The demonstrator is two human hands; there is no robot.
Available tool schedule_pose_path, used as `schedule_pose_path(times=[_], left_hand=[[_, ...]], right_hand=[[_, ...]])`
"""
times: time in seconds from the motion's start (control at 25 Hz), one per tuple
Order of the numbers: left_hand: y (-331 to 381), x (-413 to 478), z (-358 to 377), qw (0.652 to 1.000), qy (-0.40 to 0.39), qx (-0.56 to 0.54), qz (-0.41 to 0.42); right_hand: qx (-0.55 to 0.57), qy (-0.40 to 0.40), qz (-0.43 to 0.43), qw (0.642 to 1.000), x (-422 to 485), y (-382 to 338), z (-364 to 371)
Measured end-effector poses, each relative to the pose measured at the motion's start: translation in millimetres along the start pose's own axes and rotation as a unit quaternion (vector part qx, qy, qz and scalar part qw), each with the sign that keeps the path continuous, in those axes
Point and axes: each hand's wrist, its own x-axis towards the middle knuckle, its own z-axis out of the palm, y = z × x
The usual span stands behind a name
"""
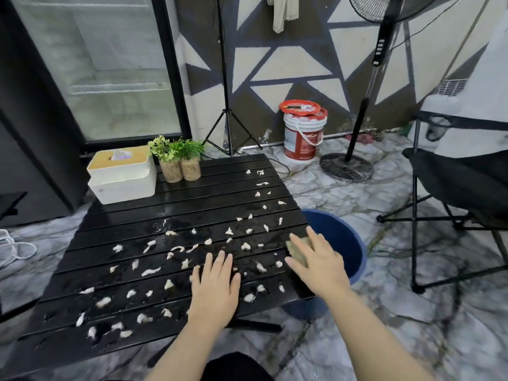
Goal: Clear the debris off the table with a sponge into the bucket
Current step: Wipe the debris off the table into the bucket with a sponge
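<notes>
Table (132, 215) debris (150, 271) is barely cleared; sponge (298, 253) is pressed under flat right hand (321, 266), left hand (215, 292) laid flat, empty; sweep toward blue bucket (343, 243) is needed.

You're in a casual home or small-café corner: a tall black glass-door fridge (104, 67), a black pedestal fan (383, 42) and a black folding camp chair (450, 177) stand on marble-patterned floor tiles (384, 193). Your black slatted table (220, 174) holds a cream tissue box (123, 177) and two small potted green plants (176, 152), before a triangle-painted wall (288, 70).
</notes>
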Motion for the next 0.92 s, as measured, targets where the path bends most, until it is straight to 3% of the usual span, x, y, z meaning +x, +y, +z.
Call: schedule_pose_path(times=[0.32,0.52,0.6,0.64,0.76,0.84,0.92], left_hand=[[-0.1,-0.2,4.5,0.999,-0.013,0.030,-0.003],[1.1,-2.6,-2.0,1.000,-0.002,-0.017,-0.002],[0.1,-6.4,-14.1,0.998,0.013,-0.064,0.006],[-1.8,-8.1,-22.0,0.997,0.021,-0.077,0.015],[-28.8,-17.7,-58.5,0.994,0.055,-0.087,0.031],[-66.5,-25.2,-83.2,0.993,0.082,-0.084,0.026],[-122.1,-38.8,-101.5,0.992,0.105,-0.070,-0.006]], right_hand=[[-0.072,0.042,0.004,0.997,-0.8,0.0,16.3],[0.006,0.131,-0.039,0.991,4.5,-0.4,27.8],[0.119,0.152,0.005,0.981,6.5,1.0,19.0],[0.217,0.154,0.052,0.963,5.3,0.6,10.3],[0.464,0.150,0.164,0.857,-8.1,-27.2,-21.7],[0.577,0.111,0.158,0.794,-21.7,-70.5,-35.6],[0.636,0.050,0.114,0.761,-38.2,-123.7,-34.7]])
